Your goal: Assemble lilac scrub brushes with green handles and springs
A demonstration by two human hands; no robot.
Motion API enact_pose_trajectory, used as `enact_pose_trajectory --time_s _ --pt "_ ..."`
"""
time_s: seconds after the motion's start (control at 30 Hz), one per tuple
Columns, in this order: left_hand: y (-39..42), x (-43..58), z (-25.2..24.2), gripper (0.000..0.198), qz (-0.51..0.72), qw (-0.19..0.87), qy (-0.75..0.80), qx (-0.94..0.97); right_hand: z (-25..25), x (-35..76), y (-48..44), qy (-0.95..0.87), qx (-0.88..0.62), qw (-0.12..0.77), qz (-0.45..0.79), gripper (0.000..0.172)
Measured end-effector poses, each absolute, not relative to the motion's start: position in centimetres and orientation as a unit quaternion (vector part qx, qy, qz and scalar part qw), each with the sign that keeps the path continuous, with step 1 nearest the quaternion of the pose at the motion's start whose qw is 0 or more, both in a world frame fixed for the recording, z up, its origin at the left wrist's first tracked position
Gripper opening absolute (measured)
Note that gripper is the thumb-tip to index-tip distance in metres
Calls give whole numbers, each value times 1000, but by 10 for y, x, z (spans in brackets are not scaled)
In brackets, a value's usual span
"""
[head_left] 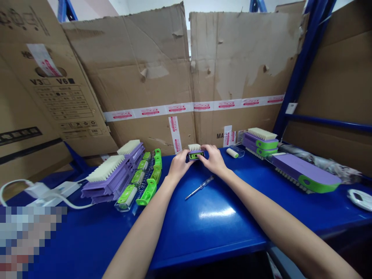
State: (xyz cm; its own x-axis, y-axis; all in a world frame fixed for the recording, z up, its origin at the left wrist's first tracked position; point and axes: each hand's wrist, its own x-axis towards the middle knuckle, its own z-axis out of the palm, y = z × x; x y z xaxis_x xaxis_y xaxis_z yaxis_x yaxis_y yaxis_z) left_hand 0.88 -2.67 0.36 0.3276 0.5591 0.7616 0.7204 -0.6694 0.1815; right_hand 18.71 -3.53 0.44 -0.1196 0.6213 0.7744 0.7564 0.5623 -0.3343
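Observation:
A purple brush with white bristles facing up and a green end piece (196,155) is held between both hands at the back middle of the blue table. My left hand (179,164) grips its left side with closed fingers. On its right side is my right hand (214,158), with the thumb against the green end and the fingers over the edge. A thin screwdriver (199,188) with a clear handle lies on the table in front of the hands, touched by neither.
Stacked purple brushes (109,174), green end pieces (147,192) and green-white parts (128,195) stand at left, beside a power strip (62,190). At right are more brushes (308,172), a small white cylinder (232,153) and a white round object (360,198). Cardboard (145,85) walls the back.

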Motion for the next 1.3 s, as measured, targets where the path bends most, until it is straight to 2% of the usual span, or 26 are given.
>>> enact_pose_trajectory --time_s 0.2,0.43,0.53,0.6,0.63,0.7,0.77,0.87,1.1,1.3 --pt "-25 8 2 31 -420 100 -401 -808 3 188 -34 -743 -456 485 -75 25" --pt "-30 10 2 26 -396 169 -385 -817 13 182 -51 -775 -380 476 -167 18" --pt "-36 12 7 20 -394 231 -362 -812 14 171 -52 -693 -414 587 -55 23" --pt "-39 13 11 20 -405 261 -347 -805 15 163 -52 -561 -471 668 129 28" --pt "-40 14 13 20 -407 270 -333 -807 16 161 -52 -496 -484 674 255 28" --pt "-40 15 15 22 -398 284 -300 -819 19 157 -53 -390 -460 621 501 29" --pt "-40 16 16 24 -380 302 -279 -829 24 156 -57 -327 -403 556 650 31" --pt "-38 17 16 23 -371 339 -276 -819 29 156 -63 -286 -357 555 695 31" --pt "-33 7 14 23 -397 393 -281 -781 29 154 -64 -304 -376 614 624 19" --pt "-36 7 23 18 -368 472 -206 -774 31 153 -68 -272 -351 572 690 20"
